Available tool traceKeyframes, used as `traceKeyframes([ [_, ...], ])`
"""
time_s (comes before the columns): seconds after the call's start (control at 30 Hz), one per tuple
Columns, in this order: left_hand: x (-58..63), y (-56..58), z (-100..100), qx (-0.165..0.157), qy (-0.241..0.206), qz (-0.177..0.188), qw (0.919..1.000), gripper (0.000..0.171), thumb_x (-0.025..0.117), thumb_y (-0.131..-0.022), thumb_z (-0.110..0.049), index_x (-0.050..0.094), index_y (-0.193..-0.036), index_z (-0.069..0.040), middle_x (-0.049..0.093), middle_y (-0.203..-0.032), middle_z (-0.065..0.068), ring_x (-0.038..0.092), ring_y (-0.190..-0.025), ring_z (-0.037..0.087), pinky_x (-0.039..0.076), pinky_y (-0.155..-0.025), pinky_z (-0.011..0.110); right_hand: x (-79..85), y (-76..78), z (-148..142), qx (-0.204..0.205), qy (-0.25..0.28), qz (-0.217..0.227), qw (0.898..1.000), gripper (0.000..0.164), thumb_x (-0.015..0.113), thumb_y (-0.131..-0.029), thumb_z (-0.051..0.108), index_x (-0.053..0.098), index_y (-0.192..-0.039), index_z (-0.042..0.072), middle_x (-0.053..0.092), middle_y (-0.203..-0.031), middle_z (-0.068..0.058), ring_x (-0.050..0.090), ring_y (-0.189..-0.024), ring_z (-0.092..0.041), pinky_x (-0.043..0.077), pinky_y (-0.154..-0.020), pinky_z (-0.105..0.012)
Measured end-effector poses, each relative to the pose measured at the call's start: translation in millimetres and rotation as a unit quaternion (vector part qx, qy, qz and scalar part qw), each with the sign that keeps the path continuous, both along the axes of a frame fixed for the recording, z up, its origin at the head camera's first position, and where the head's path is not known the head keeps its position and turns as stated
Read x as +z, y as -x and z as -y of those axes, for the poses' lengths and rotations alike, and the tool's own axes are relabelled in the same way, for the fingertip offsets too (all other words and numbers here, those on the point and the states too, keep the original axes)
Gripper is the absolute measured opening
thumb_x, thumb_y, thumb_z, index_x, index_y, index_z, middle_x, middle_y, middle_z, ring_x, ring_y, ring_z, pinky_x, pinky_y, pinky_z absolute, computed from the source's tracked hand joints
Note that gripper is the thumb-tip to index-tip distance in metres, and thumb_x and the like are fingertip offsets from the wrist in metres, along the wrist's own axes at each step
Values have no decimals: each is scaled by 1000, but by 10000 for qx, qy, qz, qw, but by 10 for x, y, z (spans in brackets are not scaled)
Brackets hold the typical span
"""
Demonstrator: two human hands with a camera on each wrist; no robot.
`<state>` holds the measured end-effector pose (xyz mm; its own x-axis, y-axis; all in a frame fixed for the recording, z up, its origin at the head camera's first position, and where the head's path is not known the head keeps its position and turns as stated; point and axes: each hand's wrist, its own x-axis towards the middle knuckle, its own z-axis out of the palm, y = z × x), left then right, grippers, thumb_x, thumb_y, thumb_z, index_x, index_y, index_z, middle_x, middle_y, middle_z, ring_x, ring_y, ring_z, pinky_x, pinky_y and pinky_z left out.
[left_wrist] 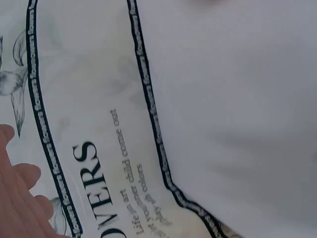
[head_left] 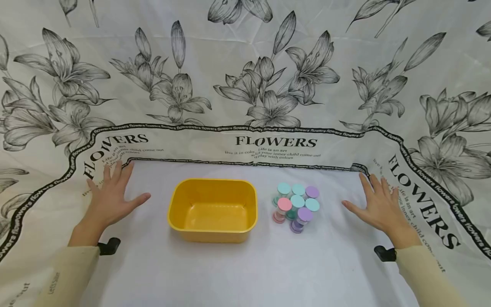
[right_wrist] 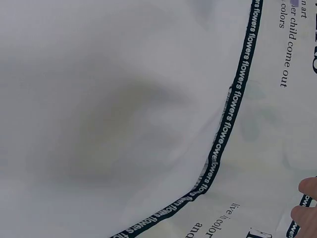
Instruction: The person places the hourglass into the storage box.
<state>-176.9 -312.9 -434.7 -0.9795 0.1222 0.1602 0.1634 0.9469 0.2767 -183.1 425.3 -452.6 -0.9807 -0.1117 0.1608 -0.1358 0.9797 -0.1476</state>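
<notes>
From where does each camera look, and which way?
Head: head-worn, facing forward and down at the yellow bin and capped containers; left hand, right hand, sleeves show.
Left wrist: wrist-worn, facing the white surface and lettered band; fingers at lower left.
Right wrist: likewise; fingertips at lower right.
Both wrist views share the lettered band.

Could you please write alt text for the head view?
A person's left hand and right hand, empty with fingers spread, flank a yellow basin and seven cylinders with pink, purple and turquoise tops on a white surface. Floral fabric rises behind.
</notes>
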Motion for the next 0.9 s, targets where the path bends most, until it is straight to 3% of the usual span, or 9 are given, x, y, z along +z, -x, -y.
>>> traceKeyframes([
  [0.33, -169, 6, -401, -232, -1005, 362, 9940, 100, 61, -95, -62, 6, -168, -22, 3, -172, 22, -1, -155, 56, 7, -110, 87, -6, 21, 88, -156, 333, -29, 9993, 108, 63, -91, 65, 8, -167, 12, 16, -163, -39, 7, -148, -66, 3, -110, -87],
  [0.57, -283, -100, -681, -127, -1591, 917, 9829, 95, 60, -96, -60, 5, -168, -29, 4, -175, 12, 3, -159, 46, 16, -112, 83, 6, 55, 203, -153, 636, -90, 9978, 106, 64, -92, 61, 11, -166, 8, 16, -163, -39, 10, -148, -65, 6, -111, -85],
  [0.77, -333, -173, -834, -171, -1745, 960, 9798, 93, 62, -97, -55, 10, -168, -26, 9, -174, 14, 9, -158, 47, 17, -115, 80, -99, 111, 293, 12, 771, -189, 9968, 103, 66, -92, 57, 15, -164, 4, 21, -161, -40, 16, -147, -64, 12, -109, -86],
  [0.9, -378, -208, -904, -213, -1667, 1069, 9800, 95, 61, -95, -62, 11, -167, -27, 11, -174, 13, 11, -158, 47, 19, -115, 80, -189, 108, 370, 81, 972, -49, 9952, 102, 68, -92, 53, 16, -164, 3, 22, -160, -42, 15, -148, -64, 12, -113, -83],
])
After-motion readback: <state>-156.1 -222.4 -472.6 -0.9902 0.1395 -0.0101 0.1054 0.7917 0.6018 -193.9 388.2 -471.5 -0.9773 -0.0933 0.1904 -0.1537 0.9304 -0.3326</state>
